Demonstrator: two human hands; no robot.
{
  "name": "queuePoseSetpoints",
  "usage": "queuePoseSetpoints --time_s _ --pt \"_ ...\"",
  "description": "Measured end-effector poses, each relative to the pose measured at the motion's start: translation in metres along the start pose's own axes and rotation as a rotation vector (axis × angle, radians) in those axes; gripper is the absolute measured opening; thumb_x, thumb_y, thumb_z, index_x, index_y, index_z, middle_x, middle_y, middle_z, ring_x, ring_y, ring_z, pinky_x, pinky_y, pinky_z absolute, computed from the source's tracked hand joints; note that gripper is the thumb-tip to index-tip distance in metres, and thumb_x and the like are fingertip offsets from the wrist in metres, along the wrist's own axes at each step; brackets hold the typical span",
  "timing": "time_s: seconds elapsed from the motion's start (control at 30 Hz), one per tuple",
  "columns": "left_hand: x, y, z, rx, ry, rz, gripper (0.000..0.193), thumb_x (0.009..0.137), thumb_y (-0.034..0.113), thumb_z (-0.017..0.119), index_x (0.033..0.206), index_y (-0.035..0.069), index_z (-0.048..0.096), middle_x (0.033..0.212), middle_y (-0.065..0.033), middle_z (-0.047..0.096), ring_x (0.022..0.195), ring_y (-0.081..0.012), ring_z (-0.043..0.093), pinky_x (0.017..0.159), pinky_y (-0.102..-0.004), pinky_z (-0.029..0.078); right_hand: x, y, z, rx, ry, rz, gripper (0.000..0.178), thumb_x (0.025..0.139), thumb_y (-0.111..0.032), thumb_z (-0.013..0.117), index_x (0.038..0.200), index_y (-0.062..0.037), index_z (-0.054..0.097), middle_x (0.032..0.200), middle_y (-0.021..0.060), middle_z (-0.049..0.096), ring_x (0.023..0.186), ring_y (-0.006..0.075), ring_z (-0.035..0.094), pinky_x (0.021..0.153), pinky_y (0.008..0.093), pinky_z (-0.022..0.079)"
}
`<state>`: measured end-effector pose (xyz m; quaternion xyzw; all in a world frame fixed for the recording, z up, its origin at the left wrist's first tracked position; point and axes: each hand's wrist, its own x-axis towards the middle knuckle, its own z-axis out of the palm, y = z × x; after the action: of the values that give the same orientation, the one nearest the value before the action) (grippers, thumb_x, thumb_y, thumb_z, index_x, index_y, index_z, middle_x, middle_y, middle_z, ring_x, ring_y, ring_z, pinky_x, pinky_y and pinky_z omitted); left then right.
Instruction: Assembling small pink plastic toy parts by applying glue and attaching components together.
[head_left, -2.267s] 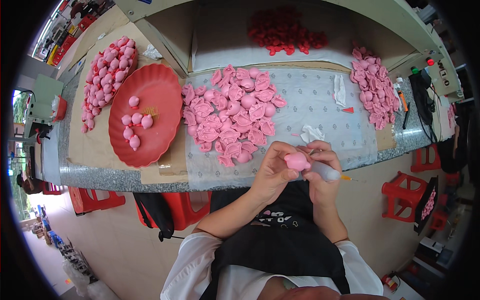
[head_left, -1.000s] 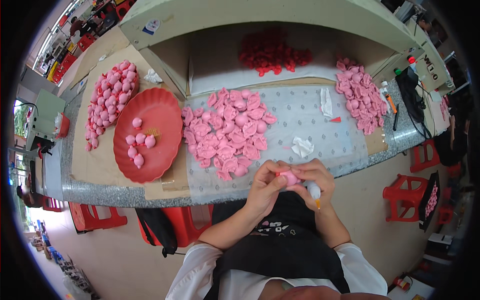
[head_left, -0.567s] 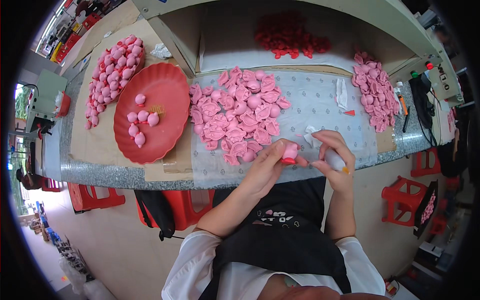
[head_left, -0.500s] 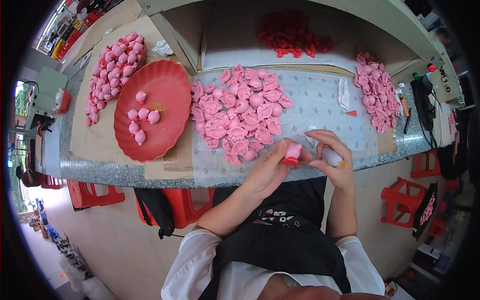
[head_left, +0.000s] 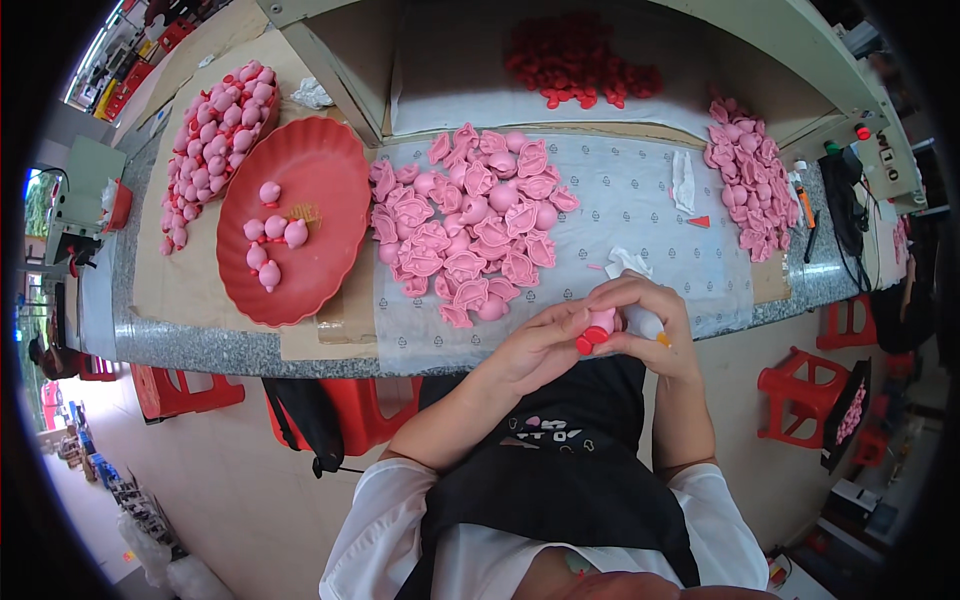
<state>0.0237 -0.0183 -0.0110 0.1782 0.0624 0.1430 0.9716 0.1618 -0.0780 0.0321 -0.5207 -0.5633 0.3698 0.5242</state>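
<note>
Both my hands are up off the desk, just past its near edge, over my black apron (head_left: 560, 470). My left hand (head_left: 540, 345) has its grip pinched on a small pink toy piece (head_left: 598, 325), fingers wrapped around its pink body. The piece lies slanted, its long axis running from upper right down to lower left, with the red end (head_left: 588, 341) pointing down and left toward my left palm. My right hand (head_left: 650, 320) is clenched around a small white bottle (head_left: 643, 322), whose orange tip (head_left: 664, 341) pokes out to the lower right; the fingers of that hand also curl over the top of the pink piece, so the two hands touch.

On the desk (head_left: 640, 200), a heap of flat pink parts (head_left: 470, 225) sits mid-desk on clear sheeting. The red scalloped plate (head_left: 330, 170) toward the left edge carries a few finished pink figures (head_left: 275, 240). A long pile of pink figures (head_left: 210, 140) lies near the far left corner, another pink pile (head_left: 750, 190) toward the right edge, and red parts (head_left: 580, 65) at the far edge.
</note>
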Motion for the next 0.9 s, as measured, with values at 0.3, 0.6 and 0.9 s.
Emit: queuePoseSetpoints --time_s 0.3,0.6,0.9 --pt "-0.002 -0.001 -0.001 0.014 -0.138 -0.044 0.048 0.076 0.034 0.054 0.103 -0.004 0.040 0.092 -0.0078 0.043 0.087 -0.0148 0.044 0.074 -0.0266 0.037 0.001 -0.016 -0.003 -0.221 -0.100 -0.210 0.029 0.055 -0.014 0.071 0.078 -0.0041 0.056 0.079 0.0067 0.059 0.066 0.0184 0.054 0.058 0.0259 0.038" --pt "0.002 0.008 -0.004 0.402 -0.109 0.127 0.043 0.073 0.034 0.057 0.099 0.001 0.044 0.090 -0.0077 0.050 0.088 -0.0157 0.048 0.079 -0.0278 0.036 -0.004 -0.003 -0.039 -0.146 0.102 0.074 0.029 0.056 -0.007 0.068 0.081 -0.0017 0.056 0.089 0.0088 0.055 0.068 0.0172 0.052 0.057 0.0241 0.037" --pt "0.006 0.008 -0.009 0.385 0.027 0.213 0.040 0.073 0.031 0.058 0.098 0.003 0.045 0.090 -0.0080 0.051 0.089 -0.0162 0.048 0.083 -0.0290 0.034 -0.007 0.021 -0.024 -0.475 0.265 0.193 0.022 0.056 0.005 0.061 0.077 0.0014 0.055 0.074 0.0043 0.050 0.066 0.0110 0.047 0.058 0.0231 0.036"
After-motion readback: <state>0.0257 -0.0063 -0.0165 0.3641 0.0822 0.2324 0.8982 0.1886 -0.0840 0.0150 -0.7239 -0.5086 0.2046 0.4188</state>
